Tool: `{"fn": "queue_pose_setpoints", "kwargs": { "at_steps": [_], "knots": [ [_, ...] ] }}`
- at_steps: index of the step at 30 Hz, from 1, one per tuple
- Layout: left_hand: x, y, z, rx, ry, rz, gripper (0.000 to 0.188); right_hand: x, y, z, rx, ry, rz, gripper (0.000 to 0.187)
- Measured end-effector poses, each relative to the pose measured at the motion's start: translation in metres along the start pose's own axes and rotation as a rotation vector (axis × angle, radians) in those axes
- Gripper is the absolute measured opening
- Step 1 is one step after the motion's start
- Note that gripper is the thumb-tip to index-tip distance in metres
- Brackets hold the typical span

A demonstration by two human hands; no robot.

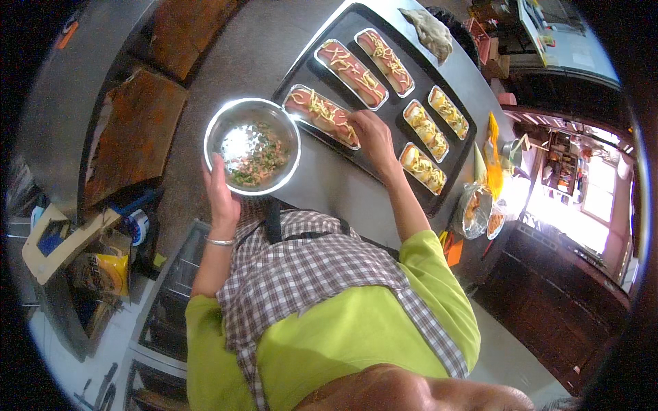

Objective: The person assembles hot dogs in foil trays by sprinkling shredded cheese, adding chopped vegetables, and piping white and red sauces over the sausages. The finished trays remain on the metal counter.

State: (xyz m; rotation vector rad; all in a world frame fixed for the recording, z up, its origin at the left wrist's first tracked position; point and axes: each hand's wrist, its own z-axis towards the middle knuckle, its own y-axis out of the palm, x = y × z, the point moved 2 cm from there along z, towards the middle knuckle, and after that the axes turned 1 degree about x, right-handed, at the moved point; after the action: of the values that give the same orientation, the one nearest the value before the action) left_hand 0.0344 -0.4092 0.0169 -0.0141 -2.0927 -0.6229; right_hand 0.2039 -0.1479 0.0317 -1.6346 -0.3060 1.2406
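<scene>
My left hand (223, 198) grips the side of a shiny metal bowl (225, 115), thumb over its rim. Chopped pink-and-green filling (259, 163) lies inside. With fingertips pinched together, my right hand (375, 140) is at the near end of a long topped loaf (317, 111) in a foil-edged tray; whatever the fingers hold is too small to make out. This loaf, on the black baking tray (395, 118), has a reddish top with yellow strands. Two similar long loaves (351, 72) lie beyond it. Three shorter topped rolls (423, 168) sit to the right.
The baking tray rests on a metal table (329, 171). A crumpled cloth (428, 33) lies at its far corner. At the right are a foil-lined container (473, 209) and an orange bag (493, 164). A yellow packet (103, 272) and shelving stand at lower left.
</scene>
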Motion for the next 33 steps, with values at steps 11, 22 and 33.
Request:
{"fn": "queue_pose_setpoints", "kwargs": {
  "at_steps": [11,22,33],
  "knots": [
    [0.002,0.014,0.003,-0.023,-0.026,0.03,0.049,0.012,-0.001,-0.021,0.135,-0.023,0.036,0.016],
    [-0.002,0.036,0.002,-0.138,-0.054,0.103,0.047,-0.037,-0.008,0.003,0.113,-0.065,0.323,0.019],
    [-0.003,0.049,-0.002,-0.141,-0.145,0.09,0.045,-0.099,0.047,-0.004,-0.317,-0.466,-0.036,0.021]
  ]
}}
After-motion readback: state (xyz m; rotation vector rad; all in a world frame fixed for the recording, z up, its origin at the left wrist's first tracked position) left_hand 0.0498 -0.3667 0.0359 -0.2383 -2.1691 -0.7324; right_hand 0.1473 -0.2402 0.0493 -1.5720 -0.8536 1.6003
